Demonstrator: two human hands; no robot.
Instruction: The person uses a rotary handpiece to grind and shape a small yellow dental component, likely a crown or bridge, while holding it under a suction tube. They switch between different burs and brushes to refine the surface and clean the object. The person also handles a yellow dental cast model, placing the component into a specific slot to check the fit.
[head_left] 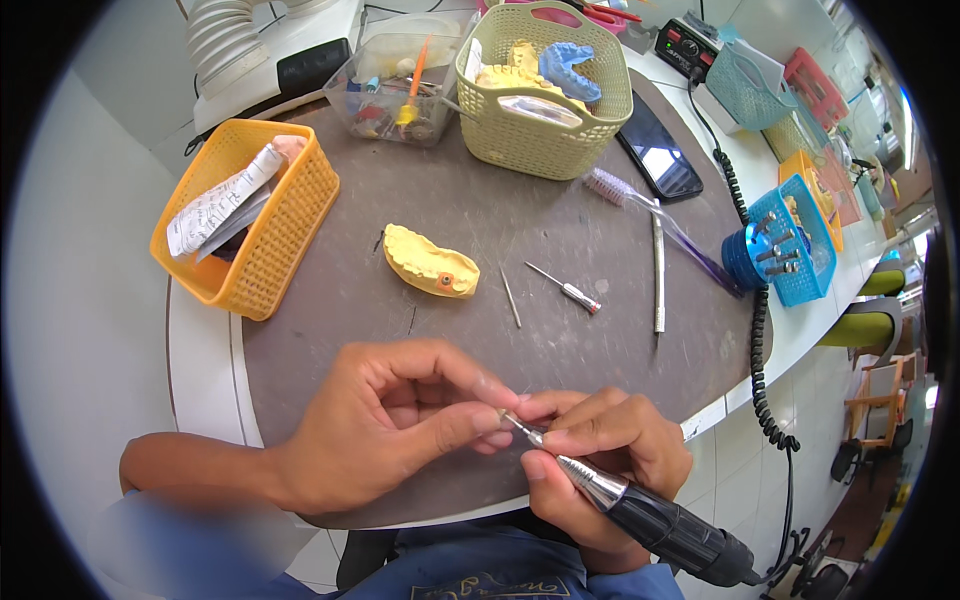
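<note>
Close to the bench's front edge, my right hand [610, 455] is closed around a black and silver rotary handpiece [665, 525], its thin bur pointing left. My left hand [400, 420] pinches a very small piece between thumb and forefinger, right at the bur's tip. Fingertips hide most of that piece, so its kind cannot be made out. Beyond my hands lies a yellow plaster dental model [425, 262] with a small orange-brown spot near its right end. To its right are a thin metal pin [511, 296] and a small screwdriver [568, 290].
Baskets stand around the bench: orange with papers [260, 225], green with dental casts [545, 130], and blue [808, 265]. Also there are a clear tray of tools [390, 100], a phone [662, 155], a purple-handled brush [670, 235], a metal instrument [658, 270] and a blue bur holder [750, 255]. A coiled cord [757, 370] hangs right.
</note>
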